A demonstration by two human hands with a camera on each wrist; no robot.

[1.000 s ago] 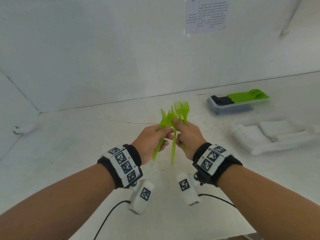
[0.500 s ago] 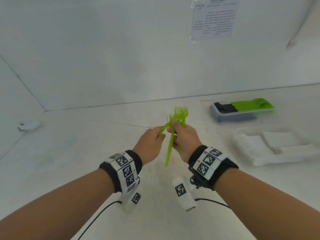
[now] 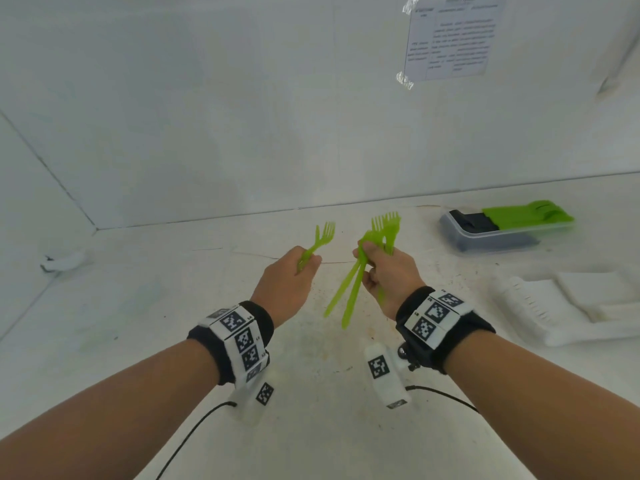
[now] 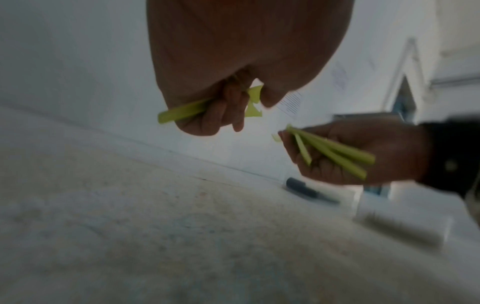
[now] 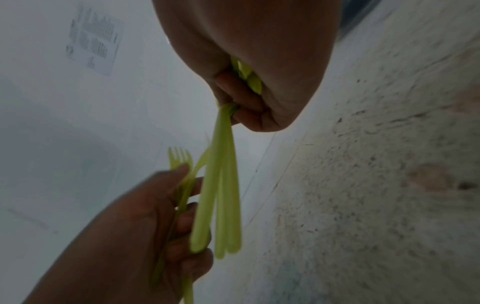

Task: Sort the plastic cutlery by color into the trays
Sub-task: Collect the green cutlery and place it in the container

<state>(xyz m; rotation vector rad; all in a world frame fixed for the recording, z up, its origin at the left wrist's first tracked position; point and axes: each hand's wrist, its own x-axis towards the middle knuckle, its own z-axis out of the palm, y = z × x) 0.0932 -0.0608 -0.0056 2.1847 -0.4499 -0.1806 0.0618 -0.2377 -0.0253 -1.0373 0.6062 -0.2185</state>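
Both hands: up over the white table (image 3: 173, 341), well apart now, where a second ago they were pressed together around one green bunch.
Left hand (image 3: 284, 282): fingers curled around the handle of a single green fork (image 3: 320, 239), tines pointing up and away. So it basically peeled one piece off the bunch. In the right wrist view there might be a second handle in that fist, honestly too blurry to call.
Right hand (image 3: 389, 275): closed around the rest of the green cutlery bunch (image 3: 360, 271), fork heads sticking up past the knuckles, long handles hanging down and fanned out toward the table.
What it means: looks to me like the bunch is getting split up or straightened before it goes in a tray. Nothing's been dropped off yet, all of it is in the air between the hands.
White tray (image 3: 568, 306): off to the right on the table, near the right forearm, with white pieces in it as far as I can tell.
Clear tray (image 3: 450, 226): further back right, dark pieces inside and green cutlery stack (image 3: 526, 214) lying across the top. My guess is that's where these greens are headed.
Far wall: taped printed sheet (image 3: 450, 39), can't read it.
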